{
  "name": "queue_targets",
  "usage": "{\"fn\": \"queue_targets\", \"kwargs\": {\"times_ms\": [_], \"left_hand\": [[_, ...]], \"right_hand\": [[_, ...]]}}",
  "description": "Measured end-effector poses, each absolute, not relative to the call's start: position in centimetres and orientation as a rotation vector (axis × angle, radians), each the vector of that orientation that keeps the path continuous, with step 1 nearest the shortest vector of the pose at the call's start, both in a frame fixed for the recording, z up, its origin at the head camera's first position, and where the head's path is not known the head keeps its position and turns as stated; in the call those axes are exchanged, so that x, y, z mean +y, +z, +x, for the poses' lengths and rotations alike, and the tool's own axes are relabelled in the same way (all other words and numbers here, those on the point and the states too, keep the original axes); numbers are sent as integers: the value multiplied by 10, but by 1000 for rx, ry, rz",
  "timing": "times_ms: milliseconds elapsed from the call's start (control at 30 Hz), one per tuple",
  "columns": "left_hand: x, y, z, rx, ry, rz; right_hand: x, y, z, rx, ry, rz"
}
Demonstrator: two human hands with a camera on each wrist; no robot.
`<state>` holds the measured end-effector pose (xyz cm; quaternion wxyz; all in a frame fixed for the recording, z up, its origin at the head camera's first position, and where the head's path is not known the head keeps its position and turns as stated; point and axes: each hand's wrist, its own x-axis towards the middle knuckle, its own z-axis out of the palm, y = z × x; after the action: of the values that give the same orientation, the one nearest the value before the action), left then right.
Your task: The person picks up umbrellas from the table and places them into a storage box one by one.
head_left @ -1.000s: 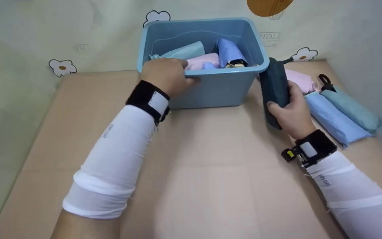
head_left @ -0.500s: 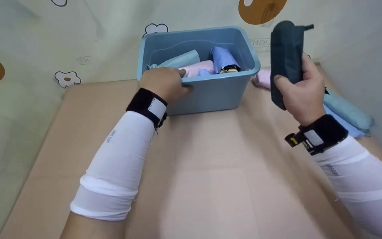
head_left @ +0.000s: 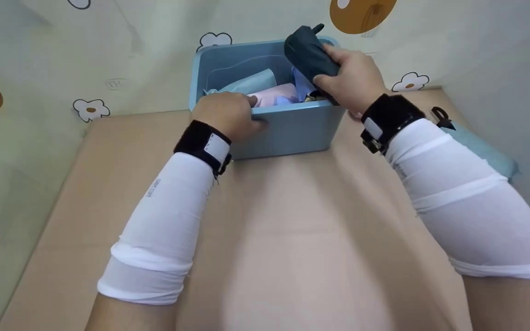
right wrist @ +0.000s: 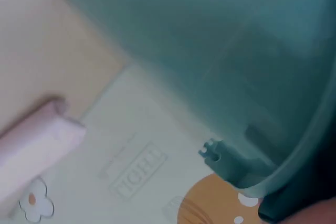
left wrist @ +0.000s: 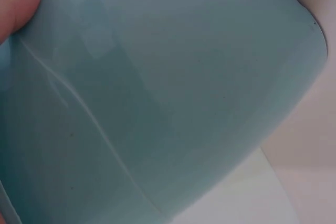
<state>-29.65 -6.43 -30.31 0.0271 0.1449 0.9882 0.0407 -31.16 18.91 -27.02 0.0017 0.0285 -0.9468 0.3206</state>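
Note:
My left hand [head_left: 226, 115] grips the near left rim of a blue plastic bin [head_left: 288, 131], fingers over the edge and thumb outside. In the left wrist view the thumb [left wrist: 23, 3] lies against the bin's wall. My right hand [head_left: 354, 78] holds a dark green folded umbrella [head_left: 308, 53], tilted, over the bin's right side; its lower end is hidden by the hand and rim. Inside the bin lie a light teal bundle [head_left: 249, 82], a pink bundle [head_left: 274, 94] and a blue bundle [head_left: 301, 85], partly behind the umbrella.
A teal folded umbrella [head_left: 479, 147] with a black loop lies at the table's right. Beside the bin, a pink bundle [right wrist: 37, 140] shows in the right wrist view. A patterned wall covering [head_left: 154, 50] stands behind the brown table surface [head_left: 283, 230].
My right hand has lifted the dark green umbrella from beside the bin and carried it left over the bin's opening. My left hand keeps its grip on the rim.

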Motion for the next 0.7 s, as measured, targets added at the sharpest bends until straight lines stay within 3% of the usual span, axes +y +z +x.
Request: {"fn": "queue_targets", "kwargs": {"times_ms": [267,467,600,700], "left_hand": [[-58,-302,-296,3024,119,467],[-60,-300,-298,3007,132,446],[-61,-302,-297,3000,166,433],[-61,-303,-296,2996,178,423]], "right_hand": [[195,-288,-315,-3046,694,418],[196,-284,-309,-3204,315,518],[199,-278,-310,-3344,386,556],[212,-278,-310,-3318,799,409]]}}
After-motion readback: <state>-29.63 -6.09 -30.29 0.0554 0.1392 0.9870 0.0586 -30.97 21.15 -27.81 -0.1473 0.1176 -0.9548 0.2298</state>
